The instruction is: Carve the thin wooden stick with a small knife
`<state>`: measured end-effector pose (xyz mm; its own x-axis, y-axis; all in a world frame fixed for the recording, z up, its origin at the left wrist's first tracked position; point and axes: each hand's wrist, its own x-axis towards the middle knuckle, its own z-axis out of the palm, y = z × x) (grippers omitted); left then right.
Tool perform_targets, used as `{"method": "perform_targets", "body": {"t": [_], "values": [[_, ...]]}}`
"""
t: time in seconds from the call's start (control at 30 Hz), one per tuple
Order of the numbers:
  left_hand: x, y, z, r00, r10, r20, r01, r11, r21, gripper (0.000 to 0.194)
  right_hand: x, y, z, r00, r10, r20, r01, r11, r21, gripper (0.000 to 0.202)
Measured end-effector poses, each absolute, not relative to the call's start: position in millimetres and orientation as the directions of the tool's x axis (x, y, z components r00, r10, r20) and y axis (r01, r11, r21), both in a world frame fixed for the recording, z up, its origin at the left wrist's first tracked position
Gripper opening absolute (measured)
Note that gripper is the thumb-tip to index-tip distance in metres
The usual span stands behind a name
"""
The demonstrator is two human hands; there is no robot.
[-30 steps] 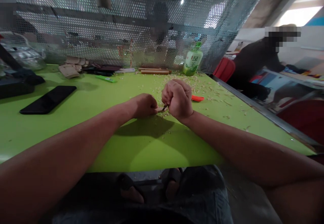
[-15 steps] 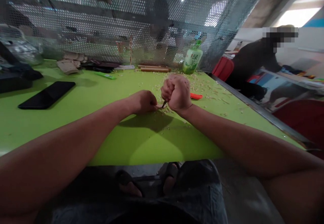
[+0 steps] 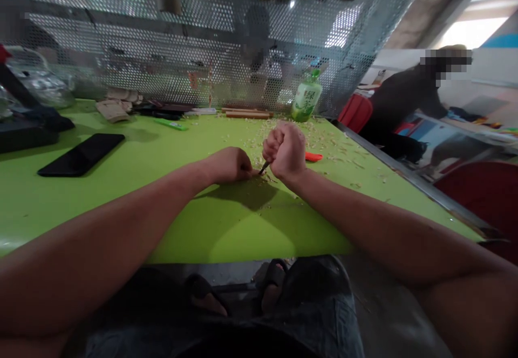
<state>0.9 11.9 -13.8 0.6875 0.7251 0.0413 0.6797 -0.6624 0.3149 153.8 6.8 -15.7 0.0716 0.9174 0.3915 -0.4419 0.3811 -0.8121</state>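
Note:
My right hand [image 3: 285,150] is closed in a fist around a tool with a thin dark blade [image 3: 264,167], which slants down to the left; its handle is hidden in the fist. Against the blade's tip lies the end of a small pale piece of wood [image 3: 255,172]. My left hand [image 3: 231,165] pinches the other end of that piece low over the green table [image 3: 182,239], and the fingers cover most of it. Pale shavings [image 3: 269,177] are scattered around both hands. An orange-red object [image 3: 313,157] lies just behind my right wrist, partly covered.
A black phone [image 3: 82,155] lies at the left, near a dark stand [image 3: 28,131]. At the back are wood pieces [image 3: 114,110], a green cutter [image 3: 170,124], wooden strips [image 3: 247,114] and a green-tea bottle [image 3: 306,96] before a perforated metal screen [image 3: 226,40]. Another person [image 3: 404,94] bends at the right.
The view has shifted slightly. Both hands keep their grips, and the blade stays at the wood's end with a slightly different slant.

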Motion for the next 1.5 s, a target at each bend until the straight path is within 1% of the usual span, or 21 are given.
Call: {"method": "perform_targets", "body": {"t": [0.07, 0.13, 0.2, 0.27, 0.3, 0.37, 0.43, 0.5, 0.67, 0.77, 0.93, 1.17, 1.23, 1.3, 1.37, 1.4, 1.43, 1.5], "values": [[2.5, 10.7, -12.5, 0.686, 0.726, 0.044, 0.687, -0.667, 0.289, 0.037, 154.8, 1.3, -17.0, 0.005, 0.898, 0.440, -0.439, 0.398, -0.806, 0.040], [4.7, 10.7, -12.4, 0.672, 0.739, 0.047, 0.709, -0.661, 0.247, 0.030, 154.9, -5.5, -17.7, -0.120, 0.865, 0.488, -0.406, 0.406, -0.819, 0.039], [6.0, 11.8, -13.5, 0.658, 0.752, 0.041, 0.731, -0.650, 0.208, 0.026, 154.2, -9.7, -17.2, -0.235, 0.834, 0.499, -0.371, 0.397, -0.839, 0.039], [5.5, 13.4, -15.4, 0.660, 0.750, 0.041, 0.730, -0.654, 0.197, 0.024, 153.1, -9.4, -15.8, -0.264, 0.836, 0.481, -0.372, 0.372, -0.850, 0.041], [4.7, 14.2, -16.3, 0.667, 0.743, 0.043, 0.724, -0.661, 0.199, 0.024, 152.6, -8.0, -15.2, -0.242, 0.849, 0.470, -0.384, 0.362, -0.850, 0.043], [2.6, 15.6, -17.9, 0.680, 0.732, 0.045, 0.710, -0.672, 0.211, 0.025, 151.5, -4.3, -14.8, -0.143, 0.876, 0.461, -0.406, 0.373, -0.834, 0.044], [1.2, 16.3, -18.5, 0.684, 0.727, 0.048, 0.701, -0.675, 0.232, 0.027, 150.5, -2.1, -16.1, -0.032, 0.880, 0.473, -0.409, 0.421, -0.810, 0.044], [1.3, 16.1, -18.1, 0.682, 0.730, 0.044, 0.702, -0.671, 0.239, 0.028, 149.9, -2.5, -18.5, 0.026, 0.870, 0.492, -0.394, 0.461, -0.795, 0.043], [5.1, 14.9, -15.8, 0.674, 0.738, 0.034, 0.719, -0.665, 0.200, 0.024, 147.4, -9.1, -21.5, -0.012, 0.833, 0.553, -0.343, 0.516, -0.785, 0.042], [5.8, 15.1, -15.6, 0.668, 0.744, 0.028, 0.727, -0.660, 0.187, 0.023, 143.5, -10.6, -19.8, 0.053, 0.834, 0.550, -0.294, 0.539, -0.789, 0.042], [4.1, 15.3, -16.1, 0.670, 0.742, 0.037, 0.716, -0.658, 0.234, 0.021, 140.8, -8.7, -18.0, 0.177, 0.832, 0.526, -0.245, 0.554, -0.795, 0.043], [1.4, 15.7, -16.9, 0.674, 0.738, 0.033, 0.699, -0.652, 0.295, 0.024, 145.8, -3.3, -19.8, 0.237, 0.832, 0.501, -0.191, 0.546, -0.816, 0.043], [2.3, 15.3, -16.2, 0.670, 0.741, 0.033, 0.706, -0.650, 0.282, 0.023, 148.0, -4.0, -18.6, 0.182, 0.847, 0.500, -0.191, 0.529, -0.827, 0.043], [4.2, 14.4, -15.0, 0.664, 0.748, 0.024, 0.722, -0.648, 0.242, 0.024, 150.9, -5.6, -16.7, -0.004, 0.865, 0.503, -0.229, 0.488, -0.842, 0.044], [6.5, 13.2, -13.5, 0.661, 0.750, 0.021, 0.730, -0.650, 0.211, 0.026, 154.2, -6.4, -14.3, -0.226, 0.841, 0.492, -0.288, 0.424, -0.858, 0.043], [7.4, 12.6, -12.8, 0.663, 0.748, 0.024, 0.729, -0.653, 0.206, 0.026, 155.7, -6.2, -13.0, -0.307, 0.822, 0.480, -0.316, 0.388, -0.866, 0.043], [8.0, 12.1, -12.2, 0.667, 0.745, 0.030, 0.725, -0.658, 0.205, 0.026, 156.9, -5.6, -11.7, -0.356, 0.809, 0.469, -0.341, 0.354, -0.871, 0.042], [8.7, 11.0, -11.1, 0.669, 0.742, 0.033, 0.724, -0.661, 0.197, 0.023, 158.5, -3.9, -9.2, -0.390, 0.808, 0.441, -0.379, 0.295, -0.877, 0.039]]}}
